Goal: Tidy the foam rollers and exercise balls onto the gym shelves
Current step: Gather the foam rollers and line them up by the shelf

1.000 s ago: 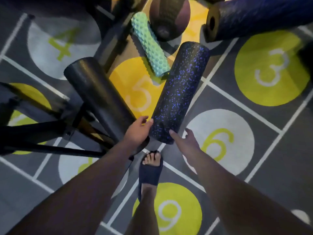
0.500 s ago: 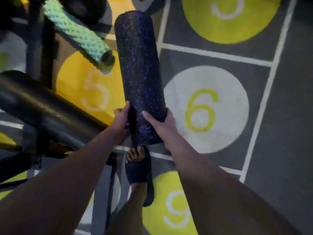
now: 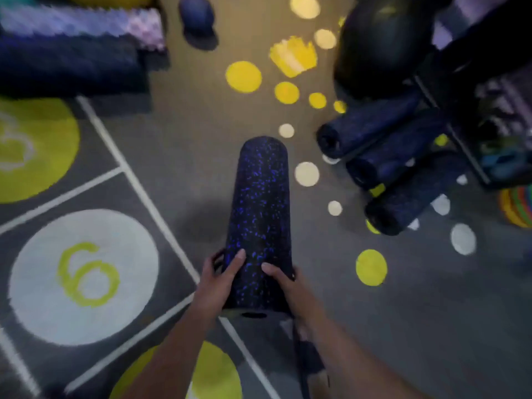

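A black foam roller with blue speckles (image 3: 260, 208) is held off the floor at the centre, pointing away from me. My left hand (image 3: 218, 280) grips its near end from the left. My right hand (image 3: 288, 286) grips the same end from the right. Three dark rollers (image 3: 383, 156) lie side by side on the floor at the right, next to a dark shelf frame (image 3: 466, 116). A large black exercise ball (image 3: 383, 44) sits above them. At the top left lie a long dark blue roller (image 3: 66, 64) and a purple textured one (image 3: 86, 24).
A small dark blue ball (image 3: 197, 15) rests on the floor at the top centre. The carpet has numbered circles at the left and scattered yellow and white dots in the middle. A stack of coloured discs (image 3: 518, 205) shows at the right edge. The whole view is motion-blurred.
Both hands closed on the speckled roller and lifted it off the floor. My view swung right, away from the green roller and black bar, toward the shelf and the three dark rollers.
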